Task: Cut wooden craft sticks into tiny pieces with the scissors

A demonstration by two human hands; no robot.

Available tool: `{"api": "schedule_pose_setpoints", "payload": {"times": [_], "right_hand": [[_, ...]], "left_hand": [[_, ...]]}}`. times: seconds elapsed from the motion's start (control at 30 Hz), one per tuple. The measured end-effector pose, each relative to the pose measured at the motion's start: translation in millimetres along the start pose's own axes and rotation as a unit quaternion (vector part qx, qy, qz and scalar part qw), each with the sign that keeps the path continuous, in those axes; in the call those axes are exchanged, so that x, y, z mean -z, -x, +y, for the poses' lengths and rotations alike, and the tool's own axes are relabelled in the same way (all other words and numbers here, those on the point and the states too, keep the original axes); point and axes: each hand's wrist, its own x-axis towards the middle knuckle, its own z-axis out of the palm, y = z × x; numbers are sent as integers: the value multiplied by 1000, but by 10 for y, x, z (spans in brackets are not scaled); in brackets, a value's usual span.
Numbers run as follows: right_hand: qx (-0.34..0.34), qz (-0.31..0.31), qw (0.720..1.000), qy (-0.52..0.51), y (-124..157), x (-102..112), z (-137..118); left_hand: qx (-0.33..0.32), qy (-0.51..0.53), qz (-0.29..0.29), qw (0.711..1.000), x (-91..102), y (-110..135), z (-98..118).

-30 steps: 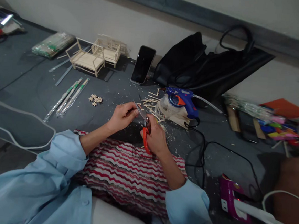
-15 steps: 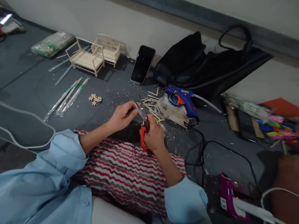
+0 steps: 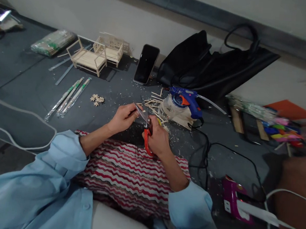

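1. While the right hand (image 3: 158, 138) grips the orange-handled scissors (image 3: 146, 142), their blades stand parted between both hands.
2. The left hand (image 3: 122, 118) pinches narrowly beside them, seemingly on a small pale piece (image 3: 144, 111).
3. Pale sticks (image 3: 154, 101) lie just beyond.

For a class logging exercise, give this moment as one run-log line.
right hand: holds red-handled scissors | left hand: near blades, grip unclear | beyond: glue gun, pale sticks

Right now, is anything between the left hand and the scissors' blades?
Nothing visible is. The left hand is right at the blades of the orange-handled scissors, held in the right hand; whether they touch is unclear. The glue gun lies farther off.
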Motion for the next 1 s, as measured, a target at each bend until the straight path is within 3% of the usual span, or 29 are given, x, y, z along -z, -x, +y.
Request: {"api": "schedule_pose_setpoints", "payload": {"times": [0.37, 0.7, 1.0], "right_hand": [[-8, 19, 1000, 6, -71, -59, 4], [-13, -15, 1000, 12, -9, 13, -18], [-5, 3, 1000, -7, -41, -30, -6]], "left_hand": [[47, 3, -1, 999, -27, 30, -19], [36, 49, -18, 998, -7, 6, -22], [48, 48, -30, 997, -5, 1, -10]]}}
